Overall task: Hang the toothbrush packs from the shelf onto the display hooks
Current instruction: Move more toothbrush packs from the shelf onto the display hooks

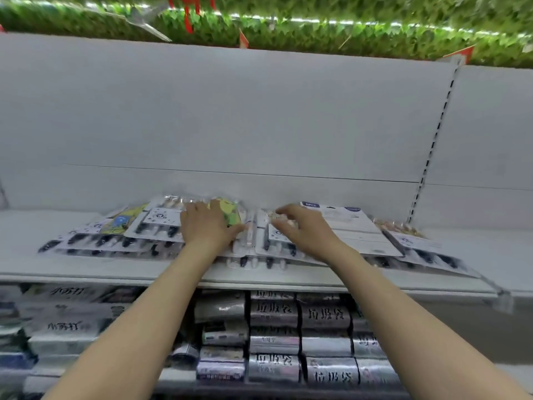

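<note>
Picking-up step: the left hand (pixel 206 226) lies flat, fingers straight, on toothbrush packs (pixel 155 226) spread over the shelf (pixel 34 249). The right hand (pixel 302 229) hovers, fingers loosely curled, holding nothing, over a pack beneath its fingertips. Next comes a pinch. No display hooks visible; motion blurs details.

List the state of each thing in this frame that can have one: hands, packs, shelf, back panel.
Left hand: flat, fingers straight, resting on the packs.
Right hand: fingers loosely curled over a pack, grip unclear.
Toothbrush packs: lying flat, overlapping in a loose pile, none hung.
Pack with its white back up: lying on the pile beside the right hand.
Shelf: holds the pile.
Back panel: bare, no hooks visible.
</note>
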Available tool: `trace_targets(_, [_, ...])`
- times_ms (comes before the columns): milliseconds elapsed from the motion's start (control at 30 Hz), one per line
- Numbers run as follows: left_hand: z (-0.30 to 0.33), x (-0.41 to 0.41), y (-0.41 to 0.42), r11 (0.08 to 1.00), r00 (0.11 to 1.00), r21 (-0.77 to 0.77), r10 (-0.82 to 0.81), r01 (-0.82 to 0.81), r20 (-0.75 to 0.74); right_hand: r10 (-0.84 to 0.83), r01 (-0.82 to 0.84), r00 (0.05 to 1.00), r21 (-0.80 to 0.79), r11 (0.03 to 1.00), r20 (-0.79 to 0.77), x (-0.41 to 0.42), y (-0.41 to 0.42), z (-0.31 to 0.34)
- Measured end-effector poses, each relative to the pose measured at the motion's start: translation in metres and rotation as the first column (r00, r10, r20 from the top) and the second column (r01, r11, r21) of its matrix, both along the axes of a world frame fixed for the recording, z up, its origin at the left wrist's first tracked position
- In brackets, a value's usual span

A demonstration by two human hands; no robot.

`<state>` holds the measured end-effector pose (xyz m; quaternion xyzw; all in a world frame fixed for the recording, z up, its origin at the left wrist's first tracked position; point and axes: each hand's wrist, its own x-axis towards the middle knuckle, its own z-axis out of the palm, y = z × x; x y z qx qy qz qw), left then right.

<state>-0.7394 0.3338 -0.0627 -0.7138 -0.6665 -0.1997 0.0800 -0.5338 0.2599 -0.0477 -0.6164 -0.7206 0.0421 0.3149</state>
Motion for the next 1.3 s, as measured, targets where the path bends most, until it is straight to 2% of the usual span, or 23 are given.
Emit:
trace_targets(100, [0.002, -0.006, 0.006, 0.999, 0.989, 0.009, -0.033, 0.032, 0.146, 0.043, -0.044, 0.998, -0.024, 0.999, -0.044, -0.012, 0.019, -0.004])
trace_targets(167, [0.006, -0.014, 0.01, 0.997, 0.947, 0.039, -0.08, 0.071, 0.311, 0.068, -0.07, 0.996, -0.043, 0.997, -0.064, -0.02, 0.032, -0.005])
trace_targets(300, [0.011, -0.041, 0.011, 0.979, 0.747, 0.196, -0.17, 0.054, 0.643, 0.09, -0.094, 0.994, -0.061, 0.994, -0.07, -0.037, 0.053, -0.007])
trace_targets(367, [0.009, -0.052, 0.011, 0.97, 0.647, 0.242, -0.202, 0.029, 0.736, 0.079, -0.085, 0.994, -0.072, 0.994, -0.072, -0.046, 0.061, -0.009])
trace_targets(500, [0.004, -0.065, 0.014, 0.953, 0.531, 0.302, -0.251, -0.01, 0.809, 0.033, -0.037, 0.999, -0.099, 0.994, -0.043, -0.061, 0.076, -0.014])
trace_targets(667, [0.002, -0.077, 0.019, 0.928, 0.333, 0.371, -0.361, 0.036, 0.871, -0.109, 0.113, 0.993, -0.13, 0.985, 0.04, -0.071, 0.089, -0.022])
trace_targets(767, [0.001, -0.082, 0.022, 0.926, 0.189, 0.367, -0.377, 0.085, 0.907, -0.163, 0.162, 0.987, -0.116, 0.98, 0.0, -0.074, 0.096, -0.023])
trace_targets(900, [0.004, -0.087, 0.018, 0.904, 0.092, 0.41, -0.421, 0.119, 0.902, -0.207, 0.199, 0.975, -0.099, 0.975, -0.078, -0.074, 0.101, -0.021])
trace_targets(967, [0.006, -0.088, 0.015, 0.897, 0.025, 0.421, -0.428, 0.138, 0.903, -0.253, 0.24, 0.95, -0.089, 0.967, -0.183, -0.074, 0.1, -0.02])
trace_targets(1067, [0.007, -0.089, 0.013, 0.891, -0.056, 0.427, -0.423, 0.155, 0.904, -0.295, 0.298, 0.833, -0.07, 0.952, -0.468, -0.074, 0.094, -0.019])
trace_targets(1167, [0.007, -0.088, 0.01, 0.89, -0.106, 0.429, -0.416, 0.156, 0.903, -0.227, 0.246, 0.643, -0.083, 0.966, -0.732, -0.076, 0.082, -0.016])
trace_targets(1233, [0.007, -0.085, 0.005, 0.888, -0.15, 0.432, -0.411, 0.156, 0.899, -0.186, 0.165, 0.473, -0.121, 0.979, -0.861, -0.078, 0.073, -0.015])
trace_targets(1300, [0.006, -0.081, -0.003, 0.891, -0.183, 0.421, -0.391, 0.171, 0.902, -0.091, -0.002, 0.224, -0.094, 0.996, -0.97, -0.084, 0.061, -0.012])
